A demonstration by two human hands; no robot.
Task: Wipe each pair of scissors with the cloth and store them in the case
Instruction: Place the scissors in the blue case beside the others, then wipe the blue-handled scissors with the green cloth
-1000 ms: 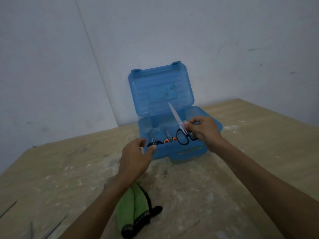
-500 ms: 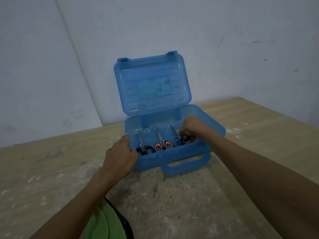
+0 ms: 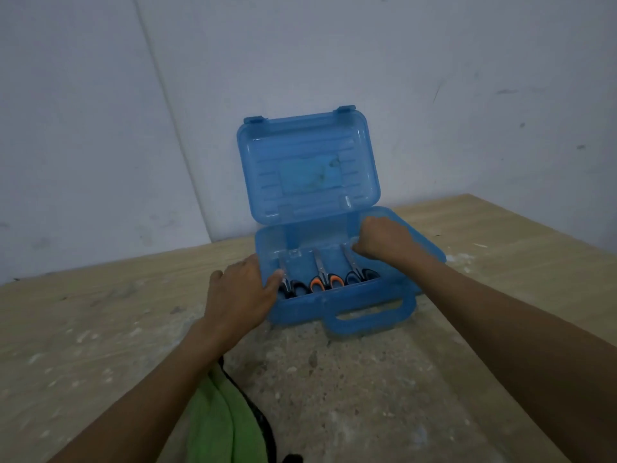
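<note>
The open blue plastic case [image 3: 302, 310] stands on the table with its lid [image 3: 307, 168] raised against the wall. Three pairs of scissors lie side by side inside: a black-handled pair [image 3: 295, 288] on the left, an orange-handled pair [image 3: 326, 282] in the middle, a dark-handled pair [image 3: 362, 275] on the right. My left hand [image 3: 238, 292] clasps the case's front left corner, thumb on the rim. My right hand [image 3: 384, 240] is inside the case at the right, fingers curled by the right pair's blade tip. The green cloth [image 3: 223, 419] lies under my left forearm.
The wooden table [image 3: 367, 379] is dusty and speckled with white bits. A grey wall [image 3: 467, 95] rises right behind the case. The case's carry handle [image 3: 370, 317] sticks out toward me. A black object [image 3: 293, 458] shows at the bottom edge by the cloth.
My right hand laid the dark-handled scissors into the case at the right, let go of the handles and moved back toward the blade tip. My left hand settled on the case's corner.
</note>
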